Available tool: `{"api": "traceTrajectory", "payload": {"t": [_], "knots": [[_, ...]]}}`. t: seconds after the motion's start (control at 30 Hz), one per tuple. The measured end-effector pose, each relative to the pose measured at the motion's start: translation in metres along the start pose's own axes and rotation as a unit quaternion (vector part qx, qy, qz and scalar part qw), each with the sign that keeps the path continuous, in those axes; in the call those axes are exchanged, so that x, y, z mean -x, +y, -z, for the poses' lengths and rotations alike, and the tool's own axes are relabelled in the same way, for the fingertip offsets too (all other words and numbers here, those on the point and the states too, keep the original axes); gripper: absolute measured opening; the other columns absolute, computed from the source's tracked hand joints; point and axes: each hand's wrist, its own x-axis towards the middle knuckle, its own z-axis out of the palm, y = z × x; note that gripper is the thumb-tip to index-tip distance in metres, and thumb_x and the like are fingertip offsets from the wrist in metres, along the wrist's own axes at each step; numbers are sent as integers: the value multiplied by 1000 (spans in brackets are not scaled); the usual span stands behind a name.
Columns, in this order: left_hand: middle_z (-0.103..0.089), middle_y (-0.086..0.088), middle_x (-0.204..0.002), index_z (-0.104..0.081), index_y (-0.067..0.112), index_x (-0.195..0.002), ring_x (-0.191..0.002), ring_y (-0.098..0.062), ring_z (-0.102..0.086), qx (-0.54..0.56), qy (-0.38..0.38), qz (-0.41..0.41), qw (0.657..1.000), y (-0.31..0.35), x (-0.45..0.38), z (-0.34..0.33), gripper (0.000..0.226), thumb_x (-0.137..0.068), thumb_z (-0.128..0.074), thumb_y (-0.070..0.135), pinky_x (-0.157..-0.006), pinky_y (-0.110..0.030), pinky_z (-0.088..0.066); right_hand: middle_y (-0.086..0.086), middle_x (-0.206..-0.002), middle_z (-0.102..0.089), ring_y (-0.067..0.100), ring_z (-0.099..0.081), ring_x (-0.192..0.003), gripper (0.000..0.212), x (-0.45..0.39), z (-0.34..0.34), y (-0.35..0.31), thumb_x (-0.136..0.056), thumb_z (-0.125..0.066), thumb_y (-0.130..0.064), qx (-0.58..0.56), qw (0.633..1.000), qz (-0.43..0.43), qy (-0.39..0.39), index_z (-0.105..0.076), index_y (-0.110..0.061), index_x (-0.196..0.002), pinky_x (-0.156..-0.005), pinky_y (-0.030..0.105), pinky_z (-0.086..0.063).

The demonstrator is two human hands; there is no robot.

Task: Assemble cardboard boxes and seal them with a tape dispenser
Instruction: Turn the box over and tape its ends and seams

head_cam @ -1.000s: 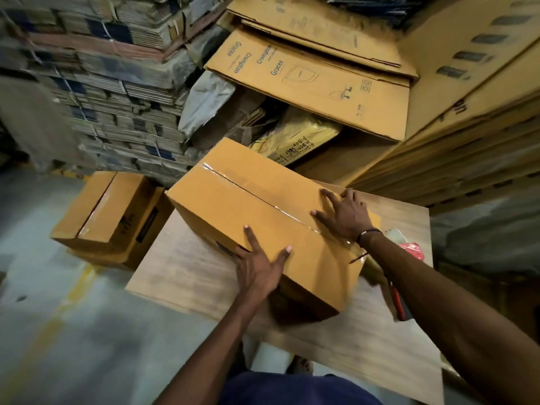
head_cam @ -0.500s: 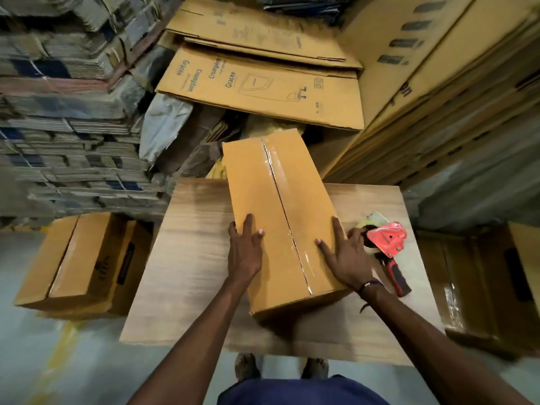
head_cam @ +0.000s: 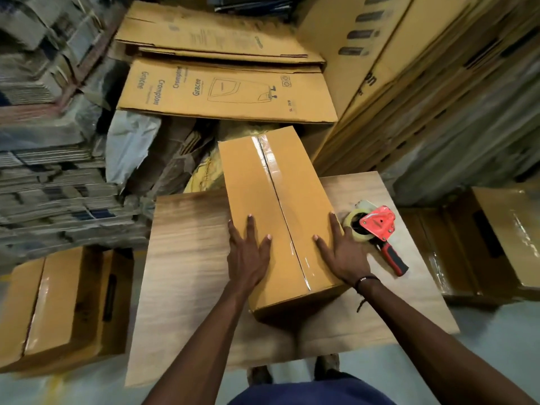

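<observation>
Both hands, left hand (head_cam: pixel 248 255) and right hand (head_cam: pixel 343 254), lay flat, fingers spread, on the taped box (head_cam: pixel 274 206) mid-table (head_cam: pixel 187 258); dispenser (head_cam: pixel 377 232) at 3 o'clock. Best press along the seam evenly.

- Flattened carton (head_cam: pixel 228 92), lying behind the table: "Crompton" printed twice, "Gracee" printed twice, all turned sideways to the camera.
- Same carton, centre: line drawing of an appliance; handling symbols at the right edge; small print near them too small to read.
- Upper flattened carton (head_cam: pixel 210 39): faint lines of print, illegible.
- Leaning cartons (head_cam: pixel 365 54), right: dark bar marks and part of a word, unreadable.
</observation>
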Motion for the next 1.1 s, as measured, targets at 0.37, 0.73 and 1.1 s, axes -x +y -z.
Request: {"api": "traceTrajectory", "payload": {"t": [0.37, 0.73, 1.1], "knots": [[14, -10, -169, -4, 36, -165, -154, -42, -15, -11, -31, -52, 998, -11, -25, 12, 76, -102, -33, 68, -116, -58, -35, 20, -165, -26, 43, -49, -138, 88, 4, 1, -17, -97, -34, -77, -41, 997, -57, -34, 5, -37, -165, -107, 55, -45], [-40, -2, -145, -51, 19, -139, -128, -21, -52, 110, 1, -169, 979, 101, -20, 2, 41, -99, -60, 26, -102, -27, -40, 13, -133, -51, 37, -64, -110, 65, 5, 54, 61, -97, -39, -74, -122, 987, -79, 63, -43, -28, -143, -94, 51, -54], [-52, -7, -121, -64, 13, -112, -107, -23, -65, 181, -108, -176, 962, 241, -47, -93, 14, -98, -62, 15, -92, -34, -52, 19, -135, -52, 40, -61, -117, 55, -27, 50, 208, -102, -58, -50, -79, 986, -141, -47, -51, -12, -141, -98, 45, -50]]}}
